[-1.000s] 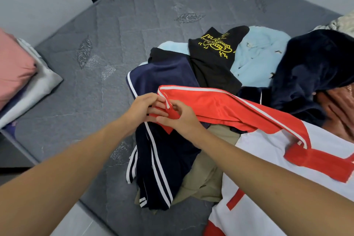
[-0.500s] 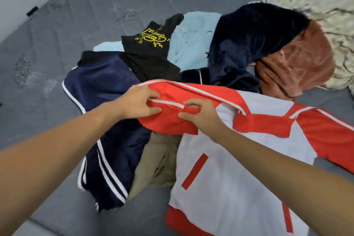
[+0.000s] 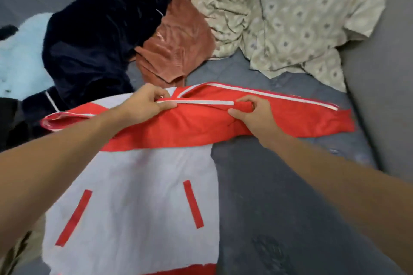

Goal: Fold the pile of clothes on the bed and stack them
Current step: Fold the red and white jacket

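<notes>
Red-and-white jacket looks soft and light — left hand and right hand each pinch its sleeve band; shoulder seams seem best holds.

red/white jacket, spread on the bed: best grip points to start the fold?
Probably the red shoulder band of the jacket, from above at the collar end. It lies flat, back up, sleeves out sideways. The left hand and right hand already pinch the band there, apart, so the white body would hang evenly when lifted.
</notes>
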`<state>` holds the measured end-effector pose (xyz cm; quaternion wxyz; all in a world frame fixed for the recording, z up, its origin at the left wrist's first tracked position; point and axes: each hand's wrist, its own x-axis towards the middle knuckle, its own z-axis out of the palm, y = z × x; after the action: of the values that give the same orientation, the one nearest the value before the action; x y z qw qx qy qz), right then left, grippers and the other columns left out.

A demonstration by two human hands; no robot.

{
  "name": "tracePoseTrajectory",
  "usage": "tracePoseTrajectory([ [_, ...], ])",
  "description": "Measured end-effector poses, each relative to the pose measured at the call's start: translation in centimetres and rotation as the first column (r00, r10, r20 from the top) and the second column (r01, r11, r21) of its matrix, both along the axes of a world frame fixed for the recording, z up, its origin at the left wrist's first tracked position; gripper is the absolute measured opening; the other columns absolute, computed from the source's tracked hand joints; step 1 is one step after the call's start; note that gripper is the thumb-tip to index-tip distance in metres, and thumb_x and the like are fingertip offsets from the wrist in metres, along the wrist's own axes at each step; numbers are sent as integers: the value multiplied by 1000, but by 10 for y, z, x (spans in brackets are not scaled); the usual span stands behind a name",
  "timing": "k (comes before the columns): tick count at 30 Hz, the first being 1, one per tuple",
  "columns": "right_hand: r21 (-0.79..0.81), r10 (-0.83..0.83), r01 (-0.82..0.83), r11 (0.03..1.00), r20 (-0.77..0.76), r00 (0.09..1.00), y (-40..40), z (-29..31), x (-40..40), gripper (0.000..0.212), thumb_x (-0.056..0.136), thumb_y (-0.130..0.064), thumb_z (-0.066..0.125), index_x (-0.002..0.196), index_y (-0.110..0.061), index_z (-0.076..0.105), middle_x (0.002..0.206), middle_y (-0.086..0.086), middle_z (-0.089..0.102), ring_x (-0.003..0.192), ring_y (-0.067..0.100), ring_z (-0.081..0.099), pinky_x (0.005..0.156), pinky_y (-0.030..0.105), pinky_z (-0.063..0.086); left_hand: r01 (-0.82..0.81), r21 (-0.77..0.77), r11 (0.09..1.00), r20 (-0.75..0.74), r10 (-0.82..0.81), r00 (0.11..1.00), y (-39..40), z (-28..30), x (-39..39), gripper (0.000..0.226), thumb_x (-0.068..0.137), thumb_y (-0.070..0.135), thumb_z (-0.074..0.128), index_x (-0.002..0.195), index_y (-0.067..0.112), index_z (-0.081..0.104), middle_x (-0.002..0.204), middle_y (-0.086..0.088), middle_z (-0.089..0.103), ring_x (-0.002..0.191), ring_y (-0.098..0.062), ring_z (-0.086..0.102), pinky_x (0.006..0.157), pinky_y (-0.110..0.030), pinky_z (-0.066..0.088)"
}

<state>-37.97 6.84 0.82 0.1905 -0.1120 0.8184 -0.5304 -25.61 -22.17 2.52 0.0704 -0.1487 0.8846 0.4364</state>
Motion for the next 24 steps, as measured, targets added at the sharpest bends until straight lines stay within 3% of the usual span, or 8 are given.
tracePoseTrajectory([
  [4, 35, -110, 111, 993, -13, 994, 98, -12, -63, 26, 77, -5, 89, 96, -9, 73, 91, 1, 69, 87, 12, 61, 85, 31, 51, 109, 17, 994, -8, -109, 994, 88, -8, -92, 25, 94, 24, 77, 75, 8, 72, 64, 4, 60, 60, -2, 47, 57, -22, 37],
  [8, 108, -152, 158, 981, -68, 986, 181, -35, -117, 22, 81, 2, 83, 98, -4, 72, 93, 2, 68, 81, 2, 59, 85, 22, 46, 182, 27, 983, 23, -183, 983, 160, -31, -167, 25, 95, 26, 76, 82, 5, 77, 70, -3, 66, 62, -5, 49, 58, -27, 40],
  [11, 215, -202, 221, 951, -106, 974, 234, -51, -156, 22, 82, -2, 83, 101, -4, 73, 97, 10, 73, 85, 15, 64, 79, 21, 49, 213, 34, 976, 41, -214, 976, 206, -55, -214, 24, 95, 30, 75, 77, 13, 76, 63, 10, 67, 56, 2, 50, 52, -15, 39],
  [13, 291, -215, 245, 925, -132, 968, 262, -61, -178, 22, 82, -7, 83, 101, -9, 73, 101, 9, 74, 95, 23, 68, 87, 29, 54, 247, 35, 968, 46, -249, 967, 235, -69, -241, 27, 95, 33, 75, 78, 12, 76, 64, 7, 67, 57, 0, 50, 52, -17, 40],
  [15, 375, -204, 253, 892, -165, 965, 282, -70, -195, 22, 83, -11, 82, 102, -14, 72, 108, 7, 74, 105, 25, 67, 95, 38, 53, 298, 12, 955, 39, -298, 954, 260, -81, -262, 32, 96, 33, 74, 80, 6, 74, 66, -3, 63, 59, -6, 48, 56, -27, 39],
  [17, 414, -192, 260, 872, -199, 961, 293, -77, -208, 20, 84, -11, 79, 101, -17, 70, 107, 4, 74, 104, 25, 67, 93, 36, 53, 322, -30, 946, 36, -321, 946, 279, -90, -281, 33, 97, 31, 74, 78, 4, 71, 66, -6, 58, 61, -11, 45, 59, -33, 36],
  [22, 583, -14, 182, 792, -281, 960, 297, -99, -220, 26, 88, -14, 74, 112, -17, 64, 115, 10, 67, 108, 33, 63, 86, 39, 51, 328, -63, 942, 49, -326, 944, 294, -113, -308, 35, 97, 26, 74, 75, 0, 65, 65, -8, 50, 64, -16, 41, 61, -34, 33],
  [24, 670, 100, 173, 722, -349, 932, 295, -103, -219, 29, 86, -15, 74, 112, -18, 61, 118, 9, 59, 112, 33, 56, 87, 43, 46, 341, -123, 932, 44, -338, 940, 292, -122, -309, 34, 96, 28, 75, 74, 6, 64, 62, -2, 49, 60, -14, 41, 57, -28, 33],
])
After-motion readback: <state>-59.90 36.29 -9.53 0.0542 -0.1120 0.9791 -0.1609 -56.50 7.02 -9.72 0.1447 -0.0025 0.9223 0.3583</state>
